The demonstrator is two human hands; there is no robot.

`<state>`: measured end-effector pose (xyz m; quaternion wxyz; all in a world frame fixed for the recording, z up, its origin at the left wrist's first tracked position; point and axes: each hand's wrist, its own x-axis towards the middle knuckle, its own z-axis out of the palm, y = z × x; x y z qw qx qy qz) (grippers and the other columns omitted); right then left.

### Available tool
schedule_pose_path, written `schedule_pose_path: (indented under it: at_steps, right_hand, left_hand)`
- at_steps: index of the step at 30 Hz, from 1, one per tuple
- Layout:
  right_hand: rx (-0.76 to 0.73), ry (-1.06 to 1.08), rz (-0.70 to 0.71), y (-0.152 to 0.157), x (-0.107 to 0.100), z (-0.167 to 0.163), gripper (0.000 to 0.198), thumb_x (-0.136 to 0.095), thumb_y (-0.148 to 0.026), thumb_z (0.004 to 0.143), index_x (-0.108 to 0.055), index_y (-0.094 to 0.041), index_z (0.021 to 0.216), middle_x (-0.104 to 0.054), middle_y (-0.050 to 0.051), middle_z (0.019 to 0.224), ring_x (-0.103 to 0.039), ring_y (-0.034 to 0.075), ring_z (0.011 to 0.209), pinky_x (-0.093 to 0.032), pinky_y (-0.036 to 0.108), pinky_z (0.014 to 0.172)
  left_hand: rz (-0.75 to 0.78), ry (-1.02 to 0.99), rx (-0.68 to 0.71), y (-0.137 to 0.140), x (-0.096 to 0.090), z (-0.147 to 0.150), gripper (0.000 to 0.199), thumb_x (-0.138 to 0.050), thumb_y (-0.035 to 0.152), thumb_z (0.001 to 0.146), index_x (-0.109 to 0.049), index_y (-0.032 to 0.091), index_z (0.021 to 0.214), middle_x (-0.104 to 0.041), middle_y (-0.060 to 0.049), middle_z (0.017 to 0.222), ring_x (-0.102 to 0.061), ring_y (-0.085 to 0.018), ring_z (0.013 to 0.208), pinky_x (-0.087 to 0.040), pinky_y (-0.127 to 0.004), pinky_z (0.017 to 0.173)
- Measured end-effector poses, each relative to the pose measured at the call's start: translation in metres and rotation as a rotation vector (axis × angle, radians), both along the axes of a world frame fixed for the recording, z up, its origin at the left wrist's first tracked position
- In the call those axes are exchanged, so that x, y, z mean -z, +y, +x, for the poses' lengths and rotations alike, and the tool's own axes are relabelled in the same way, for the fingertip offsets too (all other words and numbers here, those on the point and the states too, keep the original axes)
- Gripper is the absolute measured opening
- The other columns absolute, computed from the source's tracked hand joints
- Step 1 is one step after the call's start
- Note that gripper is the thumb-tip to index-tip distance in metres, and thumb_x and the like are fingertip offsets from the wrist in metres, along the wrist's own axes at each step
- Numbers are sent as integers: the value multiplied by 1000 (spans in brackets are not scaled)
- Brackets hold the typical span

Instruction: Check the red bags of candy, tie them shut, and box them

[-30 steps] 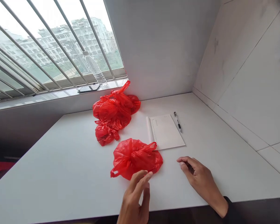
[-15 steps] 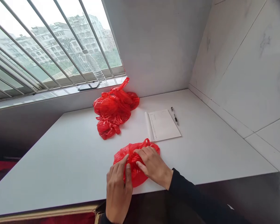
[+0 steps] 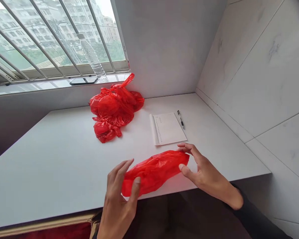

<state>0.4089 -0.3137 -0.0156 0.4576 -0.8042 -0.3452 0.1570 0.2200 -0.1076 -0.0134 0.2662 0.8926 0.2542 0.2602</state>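
Note:
A red plastic bag, stretched out long and crumpled, lies at the near edge of the white table. My left hand is at its left end, thumb in front of the plastic and fingers spread behind. At the right end is my right hand, its fingers and thumb wide apart around the bag's corner. Both hands are open; whether the right fingertips press on the plastic I cannot tell. What the bag contains, if anything, is hidden.
Several knotted red bags are heaped at the back by the wall. A notepad and a pen lie right of them. On the sill stand a clear bottle and a dark phone-like slab. A cardboard box sits below the front edge.
The bag has gone from a bunched, rounded shape to a longer, flatter one. My right hand has moved right and opened wider; my left hand has spread its fingers. The camera view has shifted.

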Motion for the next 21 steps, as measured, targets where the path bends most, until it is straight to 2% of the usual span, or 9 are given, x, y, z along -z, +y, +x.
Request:
schedule_pose_path:
  at_steps: [1,3,5,7,12,15,17,19,21]
  right_hand:
    - [-52,-12,0,3,-4,-4,50,-62,-32,91,-47,-32,139,-59,3,129,-56,20,119,-50,35,93]
    - [-110,-21,-5,9,-12,-10,36,-61,-34,93,-58,-31,129,-63,1,114,-60,19,103,-50,34,90]
    - [-96,-7,0,9,-15,-11,18,-55,-36,97,-67,-28,108,-65,1,98,-60,17,87,-50,32,80]
    - [-21,29,28,3,-13,-7,21,-51,-38,100,-67,-25,98,-65,2,92,-60,16,80,-49,31,74]
    - [199,110,101,-20,-5,3,28,-49,-49,101,-61,-23,102,-64,2,89,-62,17,81,-50,28,68]
    - [297,-27,130,-24,-16,-12,22,-54,-43,99,-58,-26,111,-64,5,106,-63,22,101,-53,31,79]
    - [350,-198,264,-21,-30,-27,19,-58,-32,98,-56,-27,117,-61,6,117,-58,23,115,-52,35,91]
    - [224,-331,396,-15,-44,-40,22,-57,-19,97,-56,-29,117,-61,5,115,-58,22,114,-52,37,95]
    - [-69,-405,386,-5,-52,-46,25,-53,-11,97,-56,-28,115,-62,4,110,-60,20,109,-53,35,92]
  left_hand:
    - [64,3,76,-5,-1,4,44,-59,40,94,-56,32,137,-58,-6,135,-52,-27,125,-49,-41,97]
    - [153,-7,150,-9,-1,10,28,-61,35,93,-66,29,120,-65,-6,118,-55,-26,116,-49,-39,95]
    - [165,-42,136,-6,-2,10,12,-60,33,94,-69,26,99,-67,-4,97,-58,-23,103,-49,-35,87]
    - [108,-63,54,2,-5,5,14,-59,37,94,-68,26,91,-68,-2,90,-60,-21,94,-49,-33,80]
    - [-217,-127,-406,10,-28,-8,36,-60,60,88,-65,25,96,-70,-1,95,-66,-21,87,-51,-34,78]
    - [-381,-258,-351,0,-40,-8,46,-68,59,82,-59,27,113,-71,-1,105,-69,-23,95,-55,-33,79]
    - [-352,-238,-300,-7,-44,-8,62,-75,59,74,-57,30,126,-72,0,106,-70,-24,95,-57,-33,79]
    - [-257,-124,-287,-13,-46,-9,60,-77,61,70,-64,31,121,-73,0,101,-71,-23,87,-57,-32,69]
    - [-181,-49,-272,-17,-45,-12,43,-75,62,72,-73,29,98,-75,1,91,-70,-22,77,-54,-29,56]
